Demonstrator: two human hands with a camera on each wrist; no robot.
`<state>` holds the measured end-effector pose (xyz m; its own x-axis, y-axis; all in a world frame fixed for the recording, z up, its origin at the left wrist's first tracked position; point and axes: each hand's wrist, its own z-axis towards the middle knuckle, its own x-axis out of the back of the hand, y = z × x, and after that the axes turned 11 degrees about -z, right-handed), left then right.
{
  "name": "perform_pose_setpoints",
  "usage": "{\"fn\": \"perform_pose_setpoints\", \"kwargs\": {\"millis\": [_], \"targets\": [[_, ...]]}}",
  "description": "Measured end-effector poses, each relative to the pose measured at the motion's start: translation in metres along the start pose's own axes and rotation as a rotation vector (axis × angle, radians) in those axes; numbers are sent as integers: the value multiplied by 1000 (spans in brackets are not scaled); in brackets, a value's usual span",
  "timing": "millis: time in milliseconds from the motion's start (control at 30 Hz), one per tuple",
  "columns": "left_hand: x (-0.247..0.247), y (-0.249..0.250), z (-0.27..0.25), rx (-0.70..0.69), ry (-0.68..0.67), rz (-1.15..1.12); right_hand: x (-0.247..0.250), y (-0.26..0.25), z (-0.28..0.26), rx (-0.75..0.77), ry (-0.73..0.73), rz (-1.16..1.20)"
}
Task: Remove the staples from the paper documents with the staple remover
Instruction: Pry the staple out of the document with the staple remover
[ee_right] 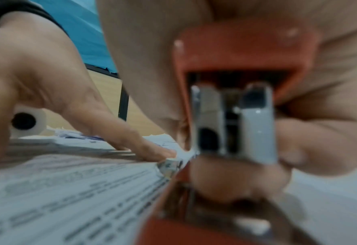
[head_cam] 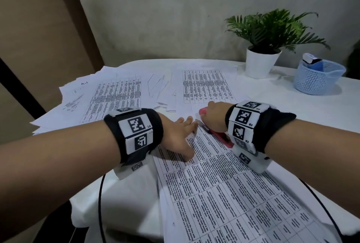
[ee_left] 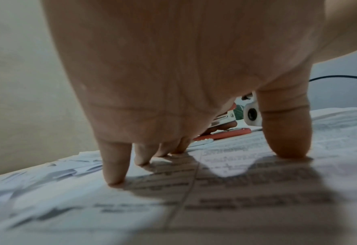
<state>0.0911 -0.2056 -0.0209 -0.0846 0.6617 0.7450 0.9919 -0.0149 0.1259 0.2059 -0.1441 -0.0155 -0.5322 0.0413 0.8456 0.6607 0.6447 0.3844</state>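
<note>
Red plastic and bright metal make up the staple remover (head_cam: 216, 131), a stapler-shaped tool held in the right hand (head_cam: 213, 119) at the far corner of the nearest document (head_cam: 224, 180). This document is a printed sheet of table text lying on the white tabletop (head_cam: 311, 110), running from the near edge toward the middle. The right hand's grip is wrapped round the red body of the tool, its metal end at the paper's corner. From the right wrist view that corner looks slightly curled and crumpled against the tool. No staple can be made out in any view.

Just left of the tool, the left hand (head_cam: 175, 135) presses down on the same sheet. Its grip holds nothing: the fingers (ee_left: 114, 164) are spread and straight, the tips planted on the paper, thumb apart from them.

Paper like this is probably light, thin and easy to tear, so it likely needs pinning flat close to the corner, as the left hand does. The tool looks rigid and light, best held round its plastic body, away from the metal end.

More loose papers (head_cam: 109, 94) are spread across the far left of the tabletop. A potted plant (head_cam: 266, 48) and a pale blue basket (head_cam: 315, 79) stand at the far right.
</note>
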Motion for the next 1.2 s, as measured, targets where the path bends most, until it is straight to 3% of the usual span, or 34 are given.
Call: {"fn": "perform_pose_setpoints", "kwargs": {"millis": [167,600,867,1200], "targets": [[8,-11,1,-37,-45,-33,-5,15,6,-28,42,241],[11,-10,1,-60,-89,29,-7,10,19,-70,58,248],[10,-10,2,-56,-82,50,2,-1,16,-44,28,56],[7,-13,2,-59,-94,-9,-6,17,24,-56,69,273]]}}
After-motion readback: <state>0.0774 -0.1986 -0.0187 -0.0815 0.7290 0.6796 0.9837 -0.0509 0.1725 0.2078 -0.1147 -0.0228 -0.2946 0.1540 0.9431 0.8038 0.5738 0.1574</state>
